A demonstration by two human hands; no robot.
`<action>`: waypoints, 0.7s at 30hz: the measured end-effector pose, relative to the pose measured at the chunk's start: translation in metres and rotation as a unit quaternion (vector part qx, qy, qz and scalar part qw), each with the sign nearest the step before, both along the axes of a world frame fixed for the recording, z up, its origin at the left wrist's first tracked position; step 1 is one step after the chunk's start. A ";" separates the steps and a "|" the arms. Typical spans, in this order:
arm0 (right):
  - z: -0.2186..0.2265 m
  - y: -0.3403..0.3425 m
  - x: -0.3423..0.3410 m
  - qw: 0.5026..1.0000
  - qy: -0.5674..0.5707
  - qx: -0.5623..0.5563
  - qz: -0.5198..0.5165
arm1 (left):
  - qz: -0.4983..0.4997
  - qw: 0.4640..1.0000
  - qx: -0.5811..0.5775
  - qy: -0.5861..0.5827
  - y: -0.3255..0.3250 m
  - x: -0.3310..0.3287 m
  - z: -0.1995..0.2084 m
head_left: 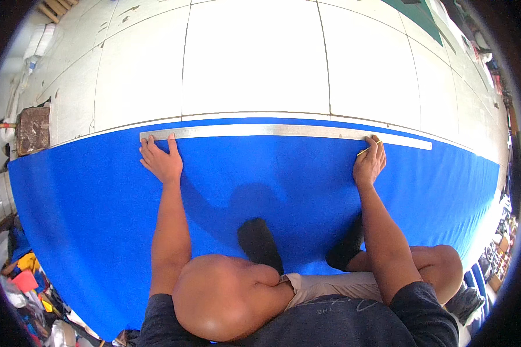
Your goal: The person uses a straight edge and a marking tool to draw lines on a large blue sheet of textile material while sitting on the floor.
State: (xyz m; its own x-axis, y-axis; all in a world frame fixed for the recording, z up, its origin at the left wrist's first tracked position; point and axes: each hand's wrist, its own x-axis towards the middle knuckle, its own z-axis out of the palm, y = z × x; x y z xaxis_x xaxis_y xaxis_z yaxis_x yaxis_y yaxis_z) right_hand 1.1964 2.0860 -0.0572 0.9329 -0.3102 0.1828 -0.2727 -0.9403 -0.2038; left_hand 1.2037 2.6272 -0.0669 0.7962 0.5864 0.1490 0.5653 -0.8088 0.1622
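Note:
A long metal ruler (260,130) lies flat along the far edge of a wide blue cloth (243,168). My left hand (162,160) rests at the ruler's left end, its fingers spread and the tips touching the metal. Toward the right part of the ruler, my right hand (369,163) is closed around a slim yellow pencil (362,152). Its fingertips reach the ruler's near edge. The pencil's tip is hidden by the fingers, so whether it meets the cloth I cannot tell.
Pale floor tiles (255,58) stretch beyond the cloth. A brown box-like object (33,130) stands by its far left corner. Piled colourful items (29,277) crowd the lower left. My dark-socked feet (259,240) rest on the cloth, and a green sheet (417,17) lies far right.

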 end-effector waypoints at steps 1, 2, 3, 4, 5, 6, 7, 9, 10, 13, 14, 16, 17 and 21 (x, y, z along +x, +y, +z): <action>0.000 0.000 0.000 1.000 -0.001 -0.001 0.001 | -0.001 1.000 0.001 -0.001 0.000 0.000 0.000; -0.001 -0.001 0.001 1.000 -0.001 -0.001 0.001 | -0.001 1.000 0.002 -0.003 0.000 0.000 -0.001; -0.001 -0.002 0.001 1.000 -0.003 -0.002 0.002 | -0.003 1.000 0.003 -0.004 0.000 0.001 -0.002; -0.002 -0.002 0.000 1.000 -0.004 -0.003 0.002 | -0.005 1.000 0.005 -0.003 0.000 0.001 -0.002; -0.003 -0.003 0.000 1.000 -0.006 -0.004 0.002 | -0.007 1.000 0.008 -0.002 0.002 0.001 -0.001; -0.002 -0.004 0.000 1.000 -0.002 -0.001 0.001 | -0.010 1.000 0.007 0.000 0.001 0.001 -0.004; -0.002 -0.002 0.000 1.000 0.002 0.002 0.001 | -0.010 1.000 0.011 0.001 0.002 0.001 -0.005; -0.003 -0.002 0.001 1.000 0.004 0.005 -0.001 | -0.012 1.000 0.018 0.003 0.003 0.001 -0.003; -0.003 -0.003 0.000 1.000 0.003 0.004 -0.002 | -0.013 1.000 0.006 -0.002 0.001 0.001 -0.002; -0.001 0.001 0.000 1.000 -0.002 0.007 -0.001 | -0.016 1.000 0.010 -0.002 0.004 0.000 -0.003; -0.001 0.004 0.000 1.000 -0.005 0.005 0.001 | -0.012 1.000 0.013 0.001 0.006 -0.001 -0.004; -0.003 -0.002 -0.001 1.000 -0.013 0.011 0.006 | -0.013 1.000 0.009 -0.002 0.004 0.000 -0.005; -0.004 -0.004 0.000 1.000 -0.015 0.011 0.006 | -0.013 1.000 0.007 -0.003 0.003 0.001 -0.005; -0.007 -0.006 -0.002 0.999 -0.036 0.017 0.019 | -0.022 1.000 0.010 -0.006 0.007 -0.001 -0.007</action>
State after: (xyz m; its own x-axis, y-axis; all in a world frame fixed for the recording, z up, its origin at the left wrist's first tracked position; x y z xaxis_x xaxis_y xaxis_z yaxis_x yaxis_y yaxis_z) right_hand 1.1947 2.0803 -0.0640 0.9292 -0.2811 0.2399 -0.2196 -0.9421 -0.2533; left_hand 1.2031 2.6338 -0.0742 0.8190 0.5482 0.1696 0.5278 -0.8356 0.1522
